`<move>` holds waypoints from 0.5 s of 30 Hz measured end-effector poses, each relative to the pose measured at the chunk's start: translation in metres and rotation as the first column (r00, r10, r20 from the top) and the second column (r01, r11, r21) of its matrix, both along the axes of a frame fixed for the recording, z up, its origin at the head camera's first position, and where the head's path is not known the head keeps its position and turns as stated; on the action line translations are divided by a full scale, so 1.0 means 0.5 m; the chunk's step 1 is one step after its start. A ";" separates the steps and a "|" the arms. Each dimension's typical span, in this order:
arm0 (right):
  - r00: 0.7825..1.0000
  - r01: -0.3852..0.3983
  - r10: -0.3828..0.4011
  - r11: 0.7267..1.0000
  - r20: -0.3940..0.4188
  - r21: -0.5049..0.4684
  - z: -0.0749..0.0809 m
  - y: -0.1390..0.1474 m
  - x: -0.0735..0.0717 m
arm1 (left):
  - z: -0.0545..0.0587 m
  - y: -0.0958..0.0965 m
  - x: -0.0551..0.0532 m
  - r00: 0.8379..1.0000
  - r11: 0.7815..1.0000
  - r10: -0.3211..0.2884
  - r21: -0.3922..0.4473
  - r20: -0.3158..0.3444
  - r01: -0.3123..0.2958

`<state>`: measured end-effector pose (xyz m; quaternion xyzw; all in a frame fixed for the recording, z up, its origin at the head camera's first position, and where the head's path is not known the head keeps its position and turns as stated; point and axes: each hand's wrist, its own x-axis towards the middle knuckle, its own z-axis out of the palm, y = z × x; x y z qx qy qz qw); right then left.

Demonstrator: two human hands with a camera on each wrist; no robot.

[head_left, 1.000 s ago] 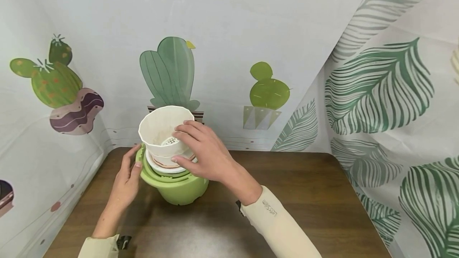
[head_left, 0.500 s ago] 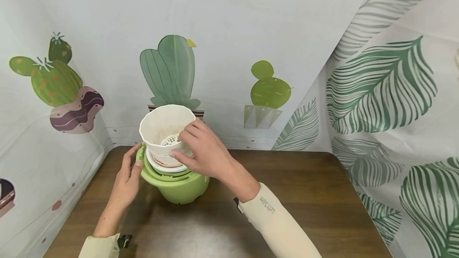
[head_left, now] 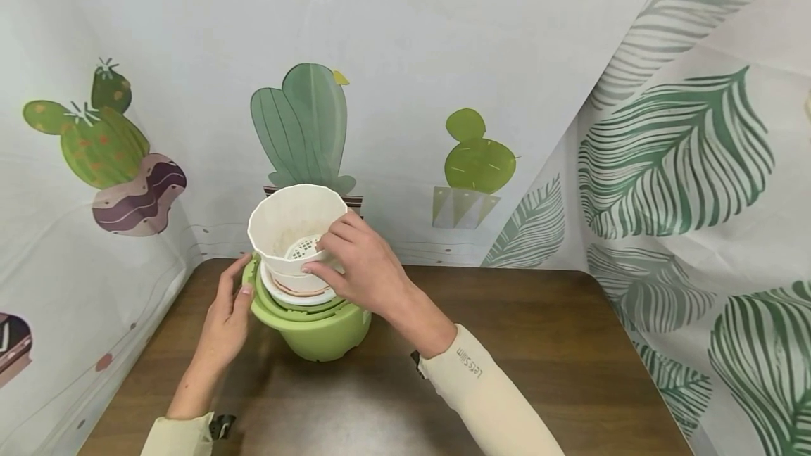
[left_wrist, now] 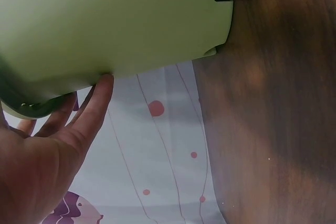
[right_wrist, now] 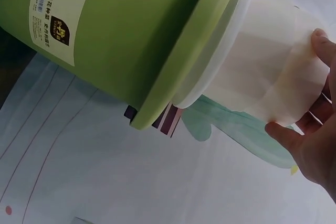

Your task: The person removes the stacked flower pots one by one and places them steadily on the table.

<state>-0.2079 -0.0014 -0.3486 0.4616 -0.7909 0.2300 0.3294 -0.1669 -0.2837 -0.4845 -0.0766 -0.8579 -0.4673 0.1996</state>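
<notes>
A green flower pot (head_left: 317, 336) stands on the table, with a white dish-like rim (head_left: 279, 294) inside its mouth. A white faceted flower pot (head_left: 275, 227) with a perforated bottom rises out of that stack. My right hand (head_left: 364, 262) pinches the white pot's right wall, its thumb outside and the curled fingers over the rim; the wall also shows in the right wrist view. My left hand (head_left: 224, 312) holds the green pot at its left rim. In the left wrist view its fingers (left_wrist: 97, 100) touch the green wall just under the rim.
The dark wooden table (head_left: 507, 343) extends right and toward the front. Right behind it hangs a pale cloth backdrop (head_left: 393, 90) printed with cacti and leaves. A paper label (right_wrist: 55, 22) is stuck on the green pot's side.
My right hand's fingers have closed from a loose spread onto the white pot's wall. The left hand and the pots look nearly unmoved.
</notes>
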 end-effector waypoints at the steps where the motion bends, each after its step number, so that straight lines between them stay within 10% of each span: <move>1: 1.000 0.000 0.000 1.000 -0.004 -0.004 0.000 0.000 0.000 | 0.000 0.000 0.000 1.000 1.000 0.000 0.000 0.000 0.000; 15: 0.999 0.006 -0.008 0.998 -0.032 -0.058 0.005 0.003 0.004 | -0.001 0.000 -0.001 1.000 1.000 0.009 0.003 -0.008 -0.009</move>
